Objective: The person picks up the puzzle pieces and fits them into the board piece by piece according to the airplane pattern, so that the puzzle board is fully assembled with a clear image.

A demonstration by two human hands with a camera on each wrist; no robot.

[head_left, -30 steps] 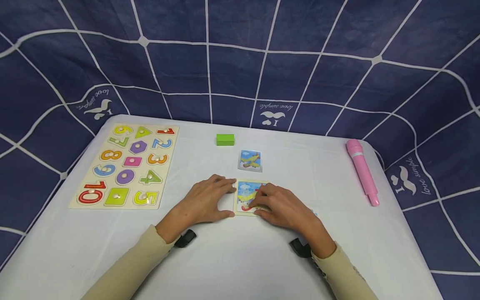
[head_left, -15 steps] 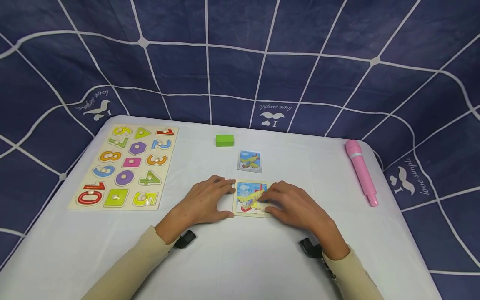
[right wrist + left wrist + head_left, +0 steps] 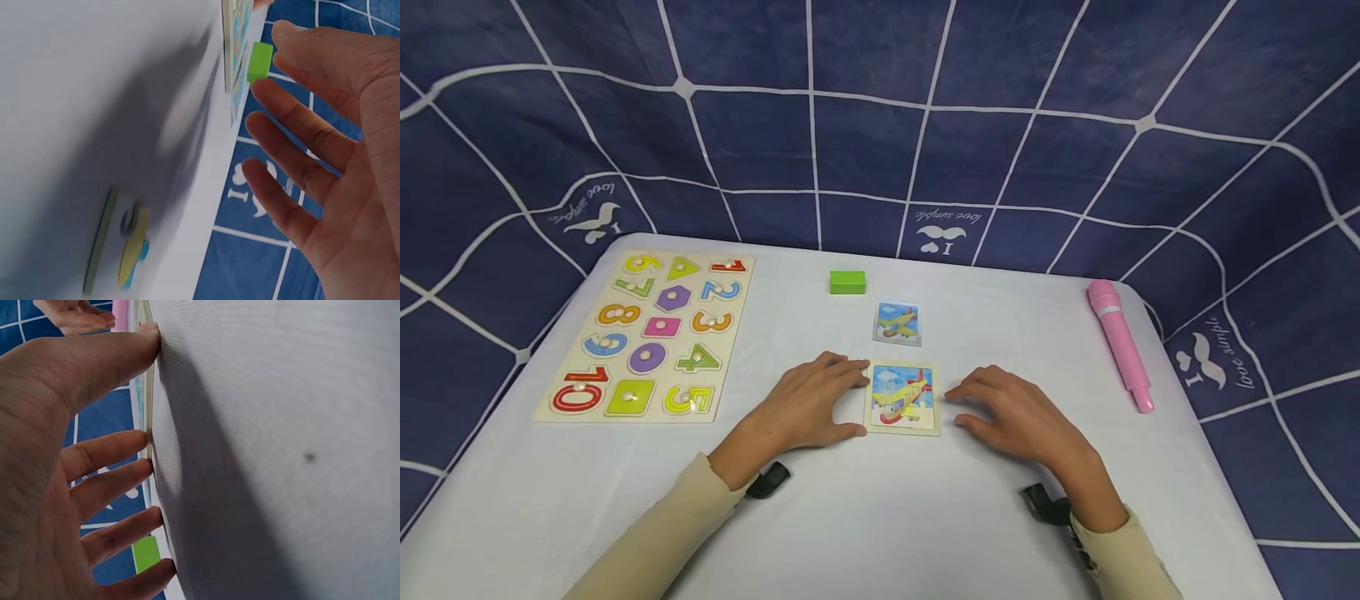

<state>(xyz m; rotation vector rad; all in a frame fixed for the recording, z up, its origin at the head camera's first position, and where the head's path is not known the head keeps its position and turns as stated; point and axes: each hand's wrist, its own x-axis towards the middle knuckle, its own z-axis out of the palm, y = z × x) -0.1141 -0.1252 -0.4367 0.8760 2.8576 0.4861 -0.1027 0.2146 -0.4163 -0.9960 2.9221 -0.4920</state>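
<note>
A small jigsaw puzzle (image 3: 902, 398) in a pale wooden frame shows a yellow and red airplane on blue sky. My left hand (image 3: 808, 404) rests along the frame's left edge, thumb at the near corner and fingertips (image 3: 140, 439) touching farther along. Just right of the frame, my right hand (image 3: 1018, 415) hovers apart from it with loosely bent fingers and nothing held. Below that hand, in the right wrist view, a yellow and blue puzzle piece (image 3: 134, 247) and a thin flat strip (image 3: 100, 240) lie on the white cloth; the hand hides them from the head view.
Beyond the puzzle lies a matching airplane picture card (image 3: 897, 323), with a green block (image 3: 847, 282) farther back. A number and shape peg board (image 3: 658, 337) is on the left. On the right lies a pink toy microphone (image 3: 1120, 346).
My right hand has drawn back rightward off the puzzle, uncovering the right side of its picture. My left hand has stayed at the frame's left edge.
</note>
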